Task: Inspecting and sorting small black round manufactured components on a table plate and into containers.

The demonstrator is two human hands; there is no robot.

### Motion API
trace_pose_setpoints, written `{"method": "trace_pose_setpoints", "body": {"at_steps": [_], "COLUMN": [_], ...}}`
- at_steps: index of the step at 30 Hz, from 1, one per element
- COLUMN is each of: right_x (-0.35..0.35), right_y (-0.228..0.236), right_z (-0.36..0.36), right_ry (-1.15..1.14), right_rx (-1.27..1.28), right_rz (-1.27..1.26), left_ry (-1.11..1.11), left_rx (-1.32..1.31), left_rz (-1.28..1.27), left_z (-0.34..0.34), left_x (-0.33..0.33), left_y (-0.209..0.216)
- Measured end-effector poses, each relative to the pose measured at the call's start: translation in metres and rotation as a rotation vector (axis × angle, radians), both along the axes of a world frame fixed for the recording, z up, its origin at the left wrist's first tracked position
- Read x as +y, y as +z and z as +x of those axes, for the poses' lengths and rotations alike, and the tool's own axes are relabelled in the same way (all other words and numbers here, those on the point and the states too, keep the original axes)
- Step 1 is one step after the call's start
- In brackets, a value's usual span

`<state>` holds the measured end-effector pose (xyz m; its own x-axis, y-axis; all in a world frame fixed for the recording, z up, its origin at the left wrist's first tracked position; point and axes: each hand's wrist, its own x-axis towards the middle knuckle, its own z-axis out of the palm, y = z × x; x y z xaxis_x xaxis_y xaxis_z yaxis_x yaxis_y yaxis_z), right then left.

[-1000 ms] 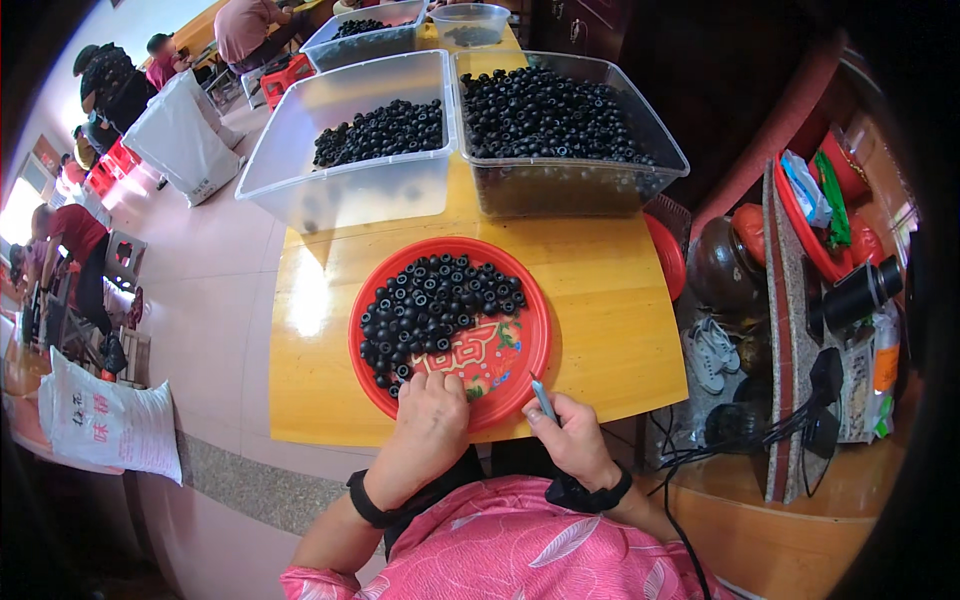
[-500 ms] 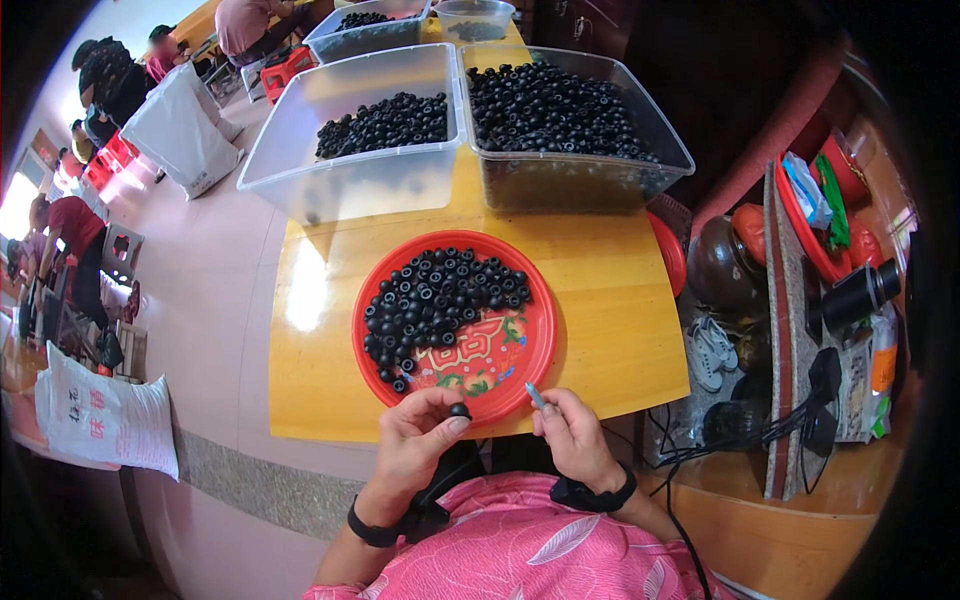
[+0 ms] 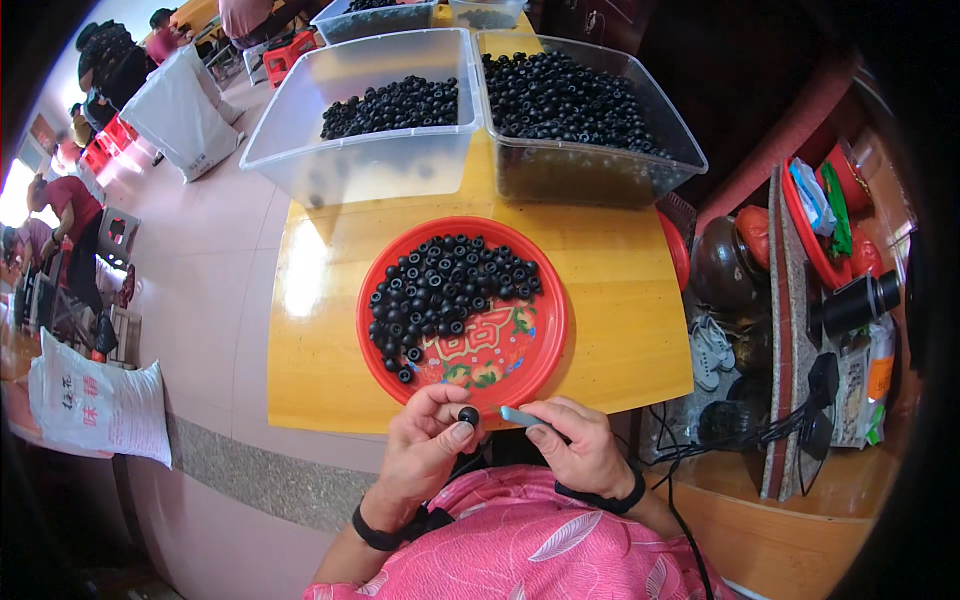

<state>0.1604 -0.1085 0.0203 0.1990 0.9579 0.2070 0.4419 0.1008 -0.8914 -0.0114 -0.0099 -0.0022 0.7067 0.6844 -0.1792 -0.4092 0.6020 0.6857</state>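
Note:
A round black bead [image 3: 468, 415] is pinched between the thumb and fingertips of my left hand [image 3: 425, 440]. Close beside it, my right hand [image 3: 578, 438] grips a slim pale-blue tool [image 3: 520, 416], perhaps a small knife or pen; its far end points at the bead. Whether the tip touches the bead I cannot tell. Both hands are just over the near rim of a red round tray [image 3: 556, 335]. Many black beads with holes [image 3: 440, 285] lie across the tray's far and left part, and its printed bottom shows at the near right.
The tray rests on a yellow wooden table [image 3: 630, 350]. Behind it stand a left clear bin [image 3: 350, 165] and a right clear bin [image 3: 590, 165], both with black beads. Cables [image 3: 730, 435] and a stone-edged shelf [image 3: 785, 330] are at right. A white sack [image 3: 100, 395] stands left; people sit farther off.
My right hand has swung the pale-blue tool round to lie sideways, toward the bead in my left hand. The left hand keeps its pinch. The view has shifted slightly.

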Motion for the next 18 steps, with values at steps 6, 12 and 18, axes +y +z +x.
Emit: {"method": "trace_pose_setpoints", "body": {"at_steps": [6, 12, 18], "right_x": [0.002, 0.003, 0.003], "right_y": [0.000, -0.001, 0.000], "right_z": [-0.005, -0.006, -0.006], "right_ry": [0.047, 0.073, 0.080], "right_rx": [-0.060, -0.120, -0.148], "right_rz": [0.090, 0.126, 0.136], "left_ry": [-0.034, -0.065, -0.090], "left_rx": [-0.110, -0.130, -0.151], "left_rz": [-0.148, -0.279, -0.290], "left_z": [-0.003, -0.004, -0.005], "left_x": [0.002, 0.002, 0.002], "left_y": [-0.004, -0.006, -0.008]}}
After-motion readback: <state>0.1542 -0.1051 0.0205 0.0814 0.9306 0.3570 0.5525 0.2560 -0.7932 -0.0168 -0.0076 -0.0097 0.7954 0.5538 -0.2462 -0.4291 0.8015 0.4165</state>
